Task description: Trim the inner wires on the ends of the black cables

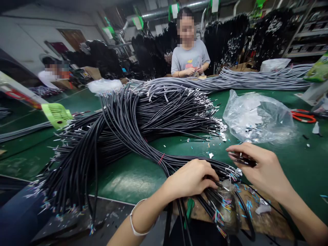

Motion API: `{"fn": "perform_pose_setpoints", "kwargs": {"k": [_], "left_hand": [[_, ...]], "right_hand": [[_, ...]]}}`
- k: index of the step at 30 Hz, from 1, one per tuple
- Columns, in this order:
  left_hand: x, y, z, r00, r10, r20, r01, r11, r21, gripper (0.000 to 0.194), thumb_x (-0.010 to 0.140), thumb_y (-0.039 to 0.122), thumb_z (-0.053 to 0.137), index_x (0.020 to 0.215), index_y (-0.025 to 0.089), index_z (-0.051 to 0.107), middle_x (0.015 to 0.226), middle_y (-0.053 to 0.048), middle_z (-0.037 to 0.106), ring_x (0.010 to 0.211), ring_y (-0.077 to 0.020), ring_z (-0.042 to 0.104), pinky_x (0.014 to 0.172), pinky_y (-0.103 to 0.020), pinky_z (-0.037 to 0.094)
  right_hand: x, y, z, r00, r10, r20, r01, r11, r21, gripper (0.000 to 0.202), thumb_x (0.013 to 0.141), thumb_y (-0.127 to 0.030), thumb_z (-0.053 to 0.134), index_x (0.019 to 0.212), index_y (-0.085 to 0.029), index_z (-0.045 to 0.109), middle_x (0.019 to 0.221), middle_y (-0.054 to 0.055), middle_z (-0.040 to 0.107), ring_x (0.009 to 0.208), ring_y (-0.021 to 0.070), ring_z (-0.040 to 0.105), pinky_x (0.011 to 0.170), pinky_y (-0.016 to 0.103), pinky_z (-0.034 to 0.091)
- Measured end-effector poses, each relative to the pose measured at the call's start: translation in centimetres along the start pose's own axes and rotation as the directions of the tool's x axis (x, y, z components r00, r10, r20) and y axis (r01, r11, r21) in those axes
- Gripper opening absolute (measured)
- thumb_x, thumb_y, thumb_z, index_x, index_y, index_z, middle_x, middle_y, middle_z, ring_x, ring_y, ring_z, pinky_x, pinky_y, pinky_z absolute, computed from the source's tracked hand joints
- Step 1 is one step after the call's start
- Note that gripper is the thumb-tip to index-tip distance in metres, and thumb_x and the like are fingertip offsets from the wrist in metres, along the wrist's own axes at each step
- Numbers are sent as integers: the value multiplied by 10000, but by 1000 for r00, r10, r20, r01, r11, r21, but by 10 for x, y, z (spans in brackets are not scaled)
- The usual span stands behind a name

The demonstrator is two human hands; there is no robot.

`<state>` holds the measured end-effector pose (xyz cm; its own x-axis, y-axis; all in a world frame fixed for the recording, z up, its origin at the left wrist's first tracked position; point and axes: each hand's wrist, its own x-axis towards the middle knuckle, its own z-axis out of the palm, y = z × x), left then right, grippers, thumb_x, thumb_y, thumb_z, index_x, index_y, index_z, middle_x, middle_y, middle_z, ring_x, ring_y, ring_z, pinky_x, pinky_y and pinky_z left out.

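My left hand (196, 177), with a white band on its wrist, is closed over the end part of a bundle of black cables (151, 150). A thin red tie (161, 159) wraps this bundle. Shiny, stripped cable ends (234, 173) stick out past my fingers. To their right, my right hand (261, 167) has its fingers bent round a small dark tool (243, 160), whose kind is hard to make out. Below both hands, more cable ends with coloured wires (219, 218) hang over a worn wooden board (271, 218) strewn with blue scraps.
A large pile of black cables (123, 119) lies across the green table (123, 181). Grey cables (266, 80) stretch along the back. A clear plastic bag (258, 116) holds scraps; orange-handled scissors (304, 116) lie right. A green fan (56, 114) stands left. A co-worker (191, 58) sits opposite.
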<state>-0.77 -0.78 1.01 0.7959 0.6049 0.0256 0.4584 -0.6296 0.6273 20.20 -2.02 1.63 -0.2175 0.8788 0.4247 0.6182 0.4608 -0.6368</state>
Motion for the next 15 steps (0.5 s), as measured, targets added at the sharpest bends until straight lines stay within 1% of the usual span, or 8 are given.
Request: {"fn": "perform_pose_setpoints", "kwargs": {"k": [2,4,6,7,9,11,13,15], "left_hand": [[0,1,2,1000,11,15,-12,998,68,102,830,180,598,887,166,682,882,-46,669,888,-179,597,819,-251,441],[-1,2,2,999,34,21,-36,992,117,93,838,157,566,867,153,655,907,-65,650,924,-204,584,838,-286,440],[-3,3,-2,999,43,-12,-42,998,51,92,852,143,523,859,137,615,901,-77,637,896,-205,585,809,-299,448],[-4,3,-4,998,24,-66,-27,998,-55,100,867,147,492,861,133,591,866,-74,635,847,-191,593,777,-294,457],[-5,2,-9,970,-86,-226,-8,923,-384,113,895,196,452,858,134,538,753,-46,618,706,-149,601,687,-265,475],[-3,-1,-12,901,-241,-361,-67,744,-664,163,888,286,481,829,135,498,640,-12,580,567,-115,577,592,-234,474],[0,-3,-10,855,-351,-383,-110,597,-795,256,822,369,577,794,130,491,586,1,557,486,-101,550,514,-213,455],[5,-5,-6,866,-404,-295,-44,527,-849,337,739,418,658,774,117,510,581,-10,569,462,-103,552,478,-207,440]], "right_hand": [[1,-2,3,989,13,146,-17,1000,26,223,752,-64,567,882,-220,659,775,-22,635,695,122,581,620,224,420],[1,-3,7,957,14,291,-14,1000,-4,233,733,-43,578,858,-218,668,755,-25,642,697,126,587,626,225,412],[1,0,11,929,28,368,-3,998,-70,236,715,-37,593,840,-218,677,745,-25,651,697,135,591,636,234,408],[1,2,13,925,41,378,-4,995,-98,220,718,-51,598,833,-219,682,736,-24,654,687,138,592,633,237,408],[1,7,16,923,63,380,-21,993,-112,169,743,-102,605,827,-223,689,734,-20,666,674,143,599,624,240,418],[2,10,16,930,82,358,-54,995,-86,107,767,-165,609,795,-223,695,724,-19,678,661,144,611,609,236,432],[3,9,14,963,110,245,-103,994,-41,92,786,-220,609,755,-214,695,715,-14,686,652,143,619,598,230,445],[2,4,10,991,112,72,-114,993,33,139,818,-279,588,769,-206,695,716,-4,688,641,139,620,590,225,454]]}}
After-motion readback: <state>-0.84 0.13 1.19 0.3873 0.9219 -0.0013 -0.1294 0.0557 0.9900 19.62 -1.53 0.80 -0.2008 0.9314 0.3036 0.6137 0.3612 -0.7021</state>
